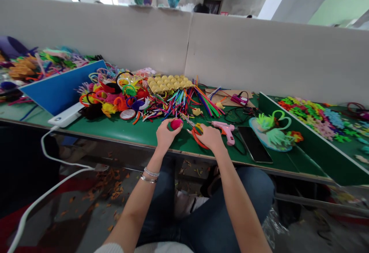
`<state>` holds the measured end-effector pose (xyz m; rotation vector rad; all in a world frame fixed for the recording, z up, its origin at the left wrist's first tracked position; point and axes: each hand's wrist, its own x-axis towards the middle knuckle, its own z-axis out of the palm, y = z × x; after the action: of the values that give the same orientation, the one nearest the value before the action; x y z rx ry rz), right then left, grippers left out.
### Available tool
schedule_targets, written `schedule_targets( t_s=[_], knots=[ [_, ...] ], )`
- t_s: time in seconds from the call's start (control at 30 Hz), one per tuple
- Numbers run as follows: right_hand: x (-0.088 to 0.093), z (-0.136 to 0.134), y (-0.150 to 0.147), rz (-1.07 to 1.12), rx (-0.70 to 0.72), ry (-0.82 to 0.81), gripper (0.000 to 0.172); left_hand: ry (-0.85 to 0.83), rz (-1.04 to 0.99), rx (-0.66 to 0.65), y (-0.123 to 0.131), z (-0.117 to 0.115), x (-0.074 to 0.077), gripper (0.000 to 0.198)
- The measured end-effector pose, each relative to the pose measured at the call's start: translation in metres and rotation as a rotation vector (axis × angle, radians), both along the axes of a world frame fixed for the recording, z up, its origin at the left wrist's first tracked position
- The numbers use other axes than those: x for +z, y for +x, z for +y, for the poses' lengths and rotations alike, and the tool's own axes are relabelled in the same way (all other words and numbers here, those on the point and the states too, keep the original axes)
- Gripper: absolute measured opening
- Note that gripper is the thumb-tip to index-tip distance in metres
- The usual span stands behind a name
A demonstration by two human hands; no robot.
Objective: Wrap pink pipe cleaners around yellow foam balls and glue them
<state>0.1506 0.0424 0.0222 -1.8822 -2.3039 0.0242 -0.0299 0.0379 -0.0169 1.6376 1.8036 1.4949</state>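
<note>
My left hand (pixel 165 136) is closed around a small, round, deep-pink piece (pixel 176 123) held just over the table's front part. Closed on orange-handled pliers (pixel 199 141), my right hand (pixel 211 138) is a little to the right, with the silver tip pointing left. Right by its fingertips are scissors (pixel 190 121) with yellow-orange handles; whether the fingers touch them too, I cannot tell. A pink glue gun (pixel 226 130) lies just beyond the right hand. Behind both hands spreads a pile of coloured pipe cleaners (pixel 180 101).
A yellow egg-carton tray (pixel 170 84) stands at the back. To the right lie a phone (pixel 253 145) and a green fuzzy ornament (pixel 273 132), beside a green divider (pixel 311 141). On the left are a white power strip (pixel 66 115), a blue divider (pixel 65 86) and heaped fuzzy pieces.
</note>
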Motion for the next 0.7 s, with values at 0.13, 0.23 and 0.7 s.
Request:
schedule_targets(
  t_s=[0.13, 0.23, 0.7],
  knots=[
    [-0.002, -0.003, 0.009, 0.014, -0.038, -0.002, 0.058, 0.072, -0.056, -0.066, -0.001, -0.003, 0.001, 0.039],
    [-0.004, -0.007, 0.014, 0.037, -0.067, -0.005, 0.049, 0.124, -0.077, -0.144, -0.001, -0.004, 0.000, 0.042],
    [-0.008, -0.019, 0.010, 0.188, 0.124, 0.109, 0.029, 0.182, 0.066, -0.418, -0.001, -0.006, -0.002, 0.042]
  ],
)
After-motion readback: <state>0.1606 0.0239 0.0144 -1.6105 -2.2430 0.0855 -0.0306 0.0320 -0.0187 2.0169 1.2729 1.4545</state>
